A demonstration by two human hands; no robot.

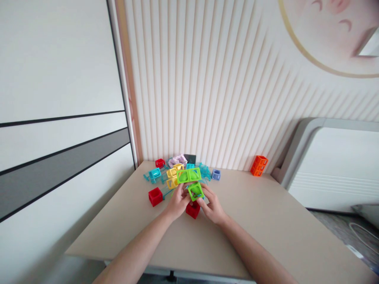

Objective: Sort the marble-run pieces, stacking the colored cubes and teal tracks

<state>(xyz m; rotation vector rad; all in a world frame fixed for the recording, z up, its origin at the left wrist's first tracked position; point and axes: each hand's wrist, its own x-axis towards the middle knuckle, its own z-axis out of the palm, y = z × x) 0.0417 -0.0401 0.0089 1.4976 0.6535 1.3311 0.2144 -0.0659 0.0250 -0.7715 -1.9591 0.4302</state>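
Both of my hands are raised together over the middle of the table. Between them is a green open-sided cube block. The fingers and thumb of my right hand are closed on its right side. My left hand is closed at its left side, fingertips partly hidden behind the green pieces. Just above sits a pair of joined green blocks, touching or very near my left fingers; whether it is joined to the cube I cannot tell. A red cube block shows just below, between my hands.
Behind my hands lie yellow blocks, a turquoise block and clear teal pieces. Red blocks are at left, a blue block at right. An orange stack stands by the ribbed wall.
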